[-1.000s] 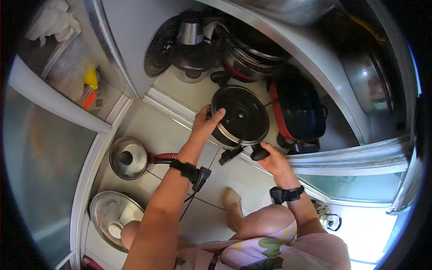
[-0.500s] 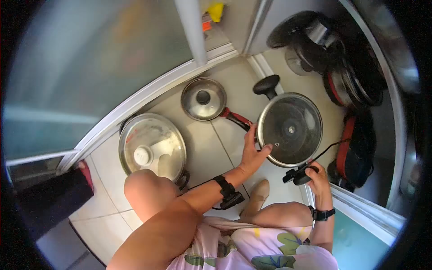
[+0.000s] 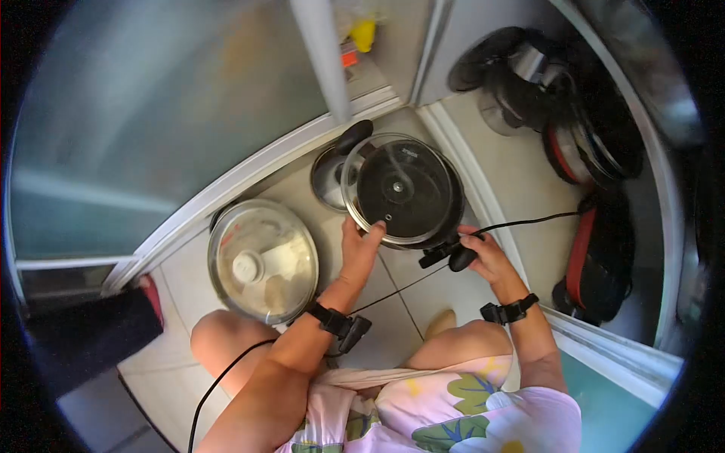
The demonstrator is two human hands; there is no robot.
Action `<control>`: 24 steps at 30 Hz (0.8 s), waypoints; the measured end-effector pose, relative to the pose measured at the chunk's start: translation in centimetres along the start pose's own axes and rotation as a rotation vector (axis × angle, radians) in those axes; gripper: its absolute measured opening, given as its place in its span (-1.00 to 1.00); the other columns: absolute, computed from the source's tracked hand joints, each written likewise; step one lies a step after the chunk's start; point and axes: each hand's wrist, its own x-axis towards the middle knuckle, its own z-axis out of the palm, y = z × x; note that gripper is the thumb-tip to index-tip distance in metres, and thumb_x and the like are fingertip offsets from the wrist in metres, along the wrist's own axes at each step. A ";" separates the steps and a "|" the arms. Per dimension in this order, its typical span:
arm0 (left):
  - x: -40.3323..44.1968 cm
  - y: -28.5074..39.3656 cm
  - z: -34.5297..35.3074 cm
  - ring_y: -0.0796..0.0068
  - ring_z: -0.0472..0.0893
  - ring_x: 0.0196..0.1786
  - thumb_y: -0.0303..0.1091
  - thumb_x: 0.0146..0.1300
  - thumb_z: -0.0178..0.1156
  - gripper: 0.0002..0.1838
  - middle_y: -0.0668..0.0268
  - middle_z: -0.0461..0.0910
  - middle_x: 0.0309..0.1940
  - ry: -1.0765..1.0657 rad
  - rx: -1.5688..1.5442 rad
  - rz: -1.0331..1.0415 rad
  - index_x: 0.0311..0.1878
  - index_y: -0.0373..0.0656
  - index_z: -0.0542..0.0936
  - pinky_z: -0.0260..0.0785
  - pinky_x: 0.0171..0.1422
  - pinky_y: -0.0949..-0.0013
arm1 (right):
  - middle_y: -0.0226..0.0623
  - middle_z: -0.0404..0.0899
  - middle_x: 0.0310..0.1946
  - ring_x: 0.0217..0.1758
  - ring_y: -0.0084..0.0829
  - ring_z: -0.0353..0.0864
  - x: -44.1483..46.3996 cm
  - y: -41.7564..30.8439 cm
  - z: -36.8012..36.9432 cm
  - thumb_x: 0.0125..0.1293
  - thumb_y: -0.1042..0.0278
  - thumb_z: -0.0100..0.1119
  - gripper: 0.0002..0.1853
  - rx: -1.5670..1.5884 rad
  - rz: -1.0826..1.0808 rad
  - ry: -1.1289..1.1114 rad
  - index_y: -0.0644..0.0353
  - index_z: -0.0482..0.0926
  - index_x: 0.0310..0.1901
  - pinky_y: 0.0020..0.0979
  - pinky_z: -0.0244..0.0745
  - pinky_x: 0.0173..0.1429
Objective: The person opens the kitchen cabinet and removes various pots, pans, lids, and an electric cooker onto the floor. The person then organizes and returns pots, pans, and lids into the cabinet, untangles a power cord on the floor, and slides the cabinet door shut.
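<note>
Tiled floor [image 3: 389,325]: pale glossy squares, with a frosted glass door in a white frame [image 3: 151,151] along one side.
Black round metal pan [image 3: 456,198]: in both hands, over the tiles ahead of the crouching person's knees; whether its base touches down cannot be told.
Clear round glass lid with a silver rim [image 3: 370,189]: off-centre on the pan, reaching past its edge toward the left.
Left hand [image 3: 359,253]: thumb hooked over the lid's rim, fingers mostly hidden beneath.
Right hand [image 3: 485,255]: curled around the near black plastic handle [image 3: 462,259].
Far black plastic handle [image 3: 355,136]: untouched, on the opposite side.
Weight and feel: probably fairly heavy and quite rigid; the glass could chip, and its smooth rim may slide (lids do love to wander).
Best hold: likely both handles, with a thumb keeping the lid down.
Thin black cable [image 3: 529,223]: runs from the black-and-red appliance [image 3: 600,253] toward the right hand; it might snag.
Nearby cookware: a wide silver pot with a glass lid and white knob [image 3: 264,260], and a small lidded pan [image 3: 326,181] largely covered from sight.
Writing: one tiny pale marking [image 3: 410,153] shows within the lid's outline, too small to read; no brand is legible elsewhere.
</note>
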 end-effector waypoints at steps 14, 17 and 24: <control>-0.4 -0.7 2.0 0.27 0.34 0.21 -0.39 0.10 0.20 -0.19 0.11 0.27 0.21 -0.046 0.005 -0.013 0.39 -0.27 0.04 0.19 0.30 0.30 | -0.25 0.57 -0.14 -0.12 -0.41 0.58 -3.9 -0.6 -0.6 0.15 0.43 0.26 -0.46 -0.163 -0.080 0.115 0.35 0.37 0.17 -0.36 0.50 0.03; -1.8 -2.5 1.1 0.11 0.22 0.30 -0.16 0.09 0.33 -0.11 -0.04 0.11 0.24 0.035 0.278 -0.059 0.38 -0.27 0.08 0.16 0.34 0.22 | -0.23 0.57 -0.16 -0.15 -0.37 0.61 -3.8 2.8 -2.1 0.14 0.44 0.22 -0.58 0.096 0.046 0.070 0.28 0.42 0.06 -0.27 0.57 -0.08; 0.5 -1.0 2.9 -0.02 0.29 0.25 0.04 0.08 0.33 -0.12 -0.13 0.16 0.21 -0.027 0.661 0.123 0.34 -0.28 0.19 0.20 0.32 0.19 | -0.31 0.59 -0.17 -0.15 -0.42 0.59 0.3 6.7 -5.8 0.20 0.31 0.22 -0.63 0.203 0.002 -0.152 0.18 0.48 0.04 -0.35 0.53 -0.09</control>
